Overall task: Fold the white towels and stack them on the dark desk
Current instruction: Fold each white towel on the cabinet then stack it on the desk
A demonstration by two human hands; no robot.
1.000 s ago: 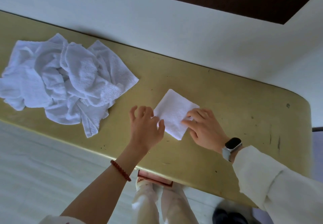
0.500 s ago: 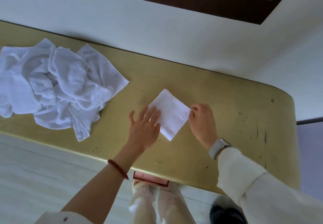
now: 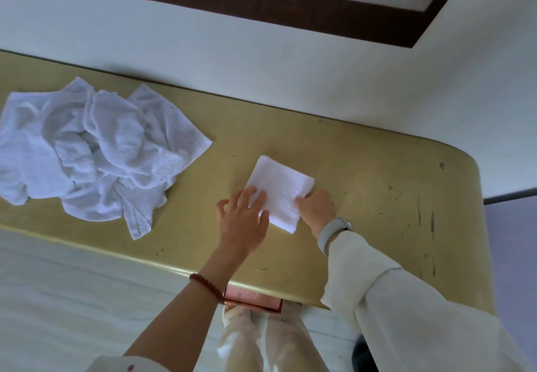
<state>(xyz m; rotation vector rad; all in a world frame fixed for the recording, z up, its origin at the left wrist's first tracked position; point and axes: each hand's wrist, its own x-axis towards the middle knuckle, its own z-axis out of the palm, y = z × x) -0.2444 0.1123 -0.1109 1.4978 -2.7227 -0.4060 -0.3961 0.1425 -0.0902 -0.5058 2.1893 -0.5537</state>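
White folded towel flat on desk, left hand spread open pressing its near-left edge, right hand pinching its right edge, crumpled towel pile well apart at left.

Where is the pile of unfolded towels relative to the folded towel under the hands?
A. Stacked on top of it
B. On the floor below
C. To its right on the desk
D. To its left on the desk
D: the crumpled pile lies on the desk well left of the folded towel, apart from it.
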